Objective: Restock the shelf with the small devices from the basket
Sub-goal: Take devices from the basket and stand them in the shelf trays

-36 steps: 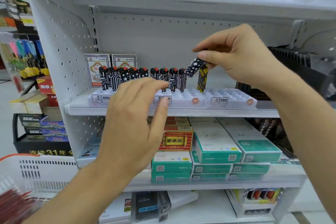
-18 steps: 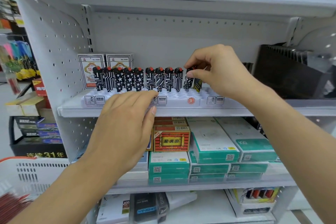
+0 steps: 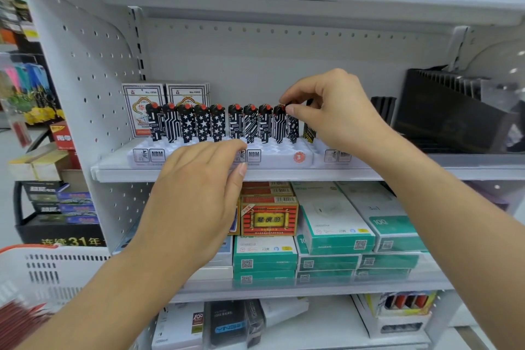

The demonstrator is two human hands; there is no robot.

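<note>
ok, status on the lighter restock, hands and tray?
Right hand pinches a lighter upright at the end of the row, in the white tray. Left hand rests flat on the tray front, holding nothing. Nothing in the way.

Centre frame: a row of lighters (image 3: 216,125) stands upright in a display tray (image 3: 281,155) on the shelf (image 3: 284,175), with two card boxes (image 3: 166,99) behind its left end. Right hand (image 3: 338,113) at the row's right end; left hand (image 3: 196,202) before the tray. Lower left: basket (image 3: 51,273); stacked boxes (image 3: 326,236) on the shelf below.
</note>
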